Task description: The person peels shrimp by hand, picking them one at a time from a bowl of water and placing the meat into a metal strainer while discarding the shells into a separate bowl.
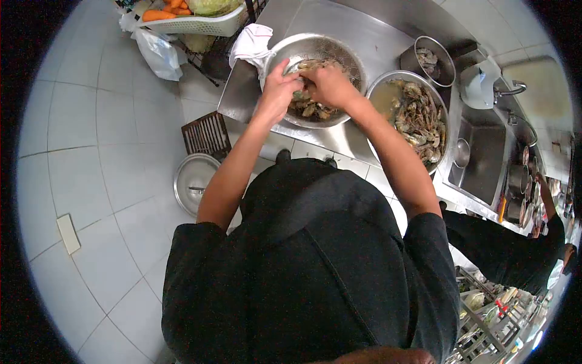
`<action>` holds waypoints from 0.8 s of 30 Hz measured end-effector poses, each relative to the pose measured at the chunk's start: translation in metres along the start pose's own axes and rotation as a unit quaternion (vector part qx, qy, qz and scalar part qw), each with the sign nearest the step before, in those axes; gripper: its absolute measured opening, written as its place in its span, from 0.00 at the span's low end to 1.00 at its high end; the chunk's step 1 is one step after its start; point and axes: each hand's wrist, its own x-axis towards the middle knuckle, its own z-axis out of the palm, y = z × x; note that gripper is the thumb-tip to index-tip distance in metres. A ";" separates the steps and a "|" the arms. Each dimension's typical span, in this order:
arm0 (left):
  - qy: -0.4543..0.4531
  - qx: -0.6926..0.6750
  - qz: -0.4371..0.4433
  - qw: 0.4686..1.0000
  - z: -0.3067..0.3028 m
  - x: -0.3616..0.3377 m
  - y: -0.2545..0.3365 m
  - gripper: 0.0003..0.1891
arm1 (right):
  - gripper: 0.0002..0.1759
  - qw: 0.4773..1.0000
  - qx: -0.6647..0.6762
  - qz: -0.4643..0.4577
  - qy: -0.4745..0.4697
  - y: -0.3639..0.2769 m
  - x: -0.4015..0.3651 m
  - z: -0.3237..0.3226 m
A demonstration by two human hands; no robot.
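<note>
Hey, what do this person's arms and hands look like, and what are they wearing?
Both hands are bare: there are no gloves on the left hand or the right hand, and no watch, ring or band that I can make out. The forearms are uncovered too. Short black sleeves end above the elbows, part of a black top.

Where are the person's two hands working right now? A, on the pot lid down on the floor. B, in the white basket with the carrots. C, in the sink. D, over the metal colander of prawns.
D: the left hand and the right hand meet over the colander, with their fingers closed on a prawn between them. The sink lies off to the right, untouched.
</note>
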 end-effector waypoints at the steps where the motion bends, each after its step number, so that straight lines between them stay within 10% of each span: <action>1: -0.002 0.021 -0.004 1.000 0.002 0.000 0.002 0.43 | 0.18 1.000 -0.016 -0.002 0.000 0.004 0.000 0.005; 24: -0.094 0.021 0.032 0.995 0.001 -0.001 -0.007 0.42 | 0.12 0.983 0.055 0.089 0.153 0.028 0.007 0.008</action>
